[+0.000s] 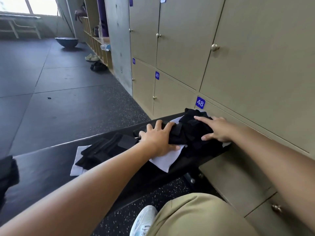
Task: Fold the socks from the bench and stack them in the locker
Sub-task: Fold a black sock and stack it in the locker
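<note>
From the head camera, the left hand (157, 139) lies flat, fingers spread, pressing a black sock laid over a white cloth (166, 160) on the dark padded worktop (42, 169). The right hand (215, 128), also flat and gripping nothing, rests on the loose pile of black socks (190, 132) just beyond the left fingertips. Behind the left wrist sits a neater black sock stack (100, 150). Best smooth the sock flat first, then fold evenly; locker 48 (255, 126), beside the right hand, is closed.
</note>
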Demonstrator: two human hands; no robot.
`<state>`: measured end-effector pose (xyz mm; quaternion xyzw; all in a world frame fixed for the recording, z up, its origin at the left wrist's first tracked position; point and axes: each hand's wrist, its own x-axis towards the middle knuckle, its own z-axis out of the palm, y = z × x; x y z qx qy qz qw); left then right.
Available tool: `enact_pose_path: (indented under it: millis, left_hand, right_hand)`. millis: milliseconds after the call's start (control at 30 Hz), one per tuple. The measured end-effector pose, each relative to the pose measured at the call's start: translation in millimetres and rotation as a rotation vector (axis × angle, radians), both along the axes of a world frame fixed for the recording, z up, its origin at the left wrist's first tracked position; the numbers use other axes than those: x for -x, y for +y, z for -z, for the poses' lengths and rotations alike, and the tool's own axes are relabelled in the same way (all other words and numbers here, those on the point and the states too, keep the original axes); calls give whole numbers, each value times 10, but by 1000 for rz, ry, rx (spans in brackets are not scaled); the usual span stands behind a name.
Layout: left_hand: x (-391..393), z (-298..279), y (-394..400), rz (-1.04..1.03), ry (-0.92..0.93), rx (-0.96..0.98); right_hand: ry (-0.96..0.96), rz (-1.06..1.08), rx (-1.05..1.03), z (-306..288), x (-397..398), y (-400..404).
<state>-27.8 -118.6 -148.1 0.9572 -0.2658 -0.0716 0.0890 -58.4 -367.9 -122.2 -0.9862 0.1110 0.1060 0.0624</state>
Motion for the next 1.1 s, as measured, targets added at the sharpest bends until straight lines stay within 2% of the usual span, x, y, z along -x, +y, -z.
enact_pose_path:
  millis: [167,267,433,567,667,867,1100]
  left_hand:
    - [-8,47,-34,10,-47,27]
    - [-20,65,-1,13,-73,123]
    - [-74,17,89,13,-134,344]
    - [-116,-91,103,-15,-146,512]
    - [-103,-210,120,-7,-178,524]
    - [-54,-511,94,-38,-147,569]
    - [87,-858,-82,-2,-154,619]
  right_hand:
    - [-93,-1,-166,31,34,-60]
    - [-131,8,-241,-12,48,-51]
    - [-237,54,-229,-13,20,2]
    - [-333,119,-104,5,85,83]
    - [-453,155,-99,35,172,108]
    - [-680,229,-328,-73,383,125]
    - [-753,241,-413,-258,846,81]
